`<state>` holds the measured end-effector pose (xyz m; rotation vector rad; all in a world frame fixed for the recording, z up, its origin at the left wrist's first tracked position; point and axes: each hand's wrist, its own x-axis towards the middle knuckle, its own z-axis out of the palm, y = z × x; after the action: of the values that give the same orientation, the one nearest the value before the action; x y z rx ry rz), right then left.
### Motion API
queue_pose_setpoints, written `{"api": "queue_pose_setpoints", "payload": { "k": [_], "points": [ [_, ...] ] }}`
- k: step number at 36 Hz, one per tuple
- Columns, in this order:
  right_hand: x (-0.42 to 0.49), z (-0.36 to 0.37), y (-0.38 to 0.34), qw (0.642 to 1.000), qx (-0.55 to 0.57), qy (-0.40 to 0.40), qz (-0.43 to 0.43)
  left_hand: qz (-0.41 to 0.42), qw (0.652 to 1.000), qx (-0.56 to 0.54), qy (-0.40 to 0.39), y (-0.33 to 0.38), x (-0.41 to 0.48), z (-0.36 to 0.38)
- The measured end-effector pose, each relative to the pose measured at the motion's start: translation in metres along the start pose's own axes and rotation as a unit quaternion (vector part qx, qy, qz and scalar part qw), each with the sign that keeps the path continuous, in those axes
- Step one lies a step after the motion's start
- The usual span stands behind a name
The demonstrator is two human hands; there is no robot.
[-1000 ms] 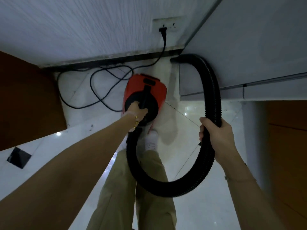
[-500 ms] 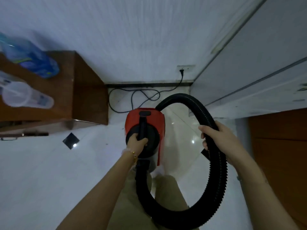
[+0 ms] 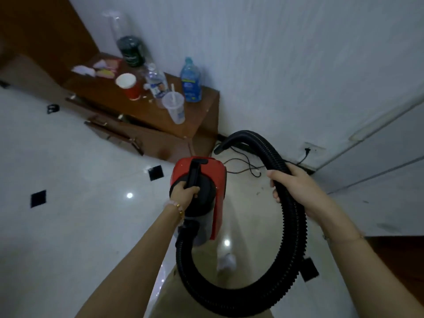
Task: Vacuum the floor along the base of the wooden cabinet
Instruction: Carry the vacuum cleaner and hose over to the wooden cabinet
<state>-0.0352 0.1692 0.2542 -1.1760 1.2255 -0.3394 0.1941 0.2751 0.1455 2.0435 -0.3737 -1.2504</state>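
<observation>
A red and black canister vacuum [image 3: 213, 180] hangs above the white floor in the middle of the view, its black top handle gripped by my left hand [image 3: 184, 191]. Its ribbed black hose [image 3: 291, 237] loops down from the canister, round to the right and up over my right hand [image 3: 291, 187], which is closed around it. The hose's open end [image 3: 220, 148] points down near the right corner of the wooden cabinet [image 3: 158, 125]. The cabinet stands against the white wall, at upper left.
Bottles, cups and papers crowd the cabinet top, among them a blue bottle [image 3: 190, 81] and a plastic cup [image 3: 174, 106]. The power cord [image 3: 247, 166] trails over the floor to a wall socket [image 3: 307, 150]. A white door [image 3: 378, 168] stands at right. My white shoe [image 3: 227, 261] shows below.
The view has swung left and up, bringing the cabinet top and its clutter into sight. Both hands keep their grips; the vacuum has been carried away from the socket toward the cabinet's corner.
</observation>
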Motion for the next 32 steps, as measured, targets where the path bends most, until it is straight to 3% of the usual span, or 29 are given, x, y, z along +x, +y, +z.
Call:
{"api": "queue_pose_setpoints", "payload": {
  "k": [14, 23, 32],
  "points": [
    [-0.022, 0.239, -0.045, 0.966, -0.123, -0.227, -0.025, -0.065, 0.972, -0.183, 0.133, -0.117, -0.064, -0.204],
    [-0.039, 0.414, -0.055, 0.949, -0.146, -0.277, -0.035, -0.081, 0.957, -0.211, 0.180, -0.187, -0.077, -0.349],
    [-0.035, 0.541, -0.084, 0.937, -0.140, -0.316, -0.046, -0.100, 0.929, -0.262, 0.243, -0.223, -0.073, -0.469]
  ]
}}
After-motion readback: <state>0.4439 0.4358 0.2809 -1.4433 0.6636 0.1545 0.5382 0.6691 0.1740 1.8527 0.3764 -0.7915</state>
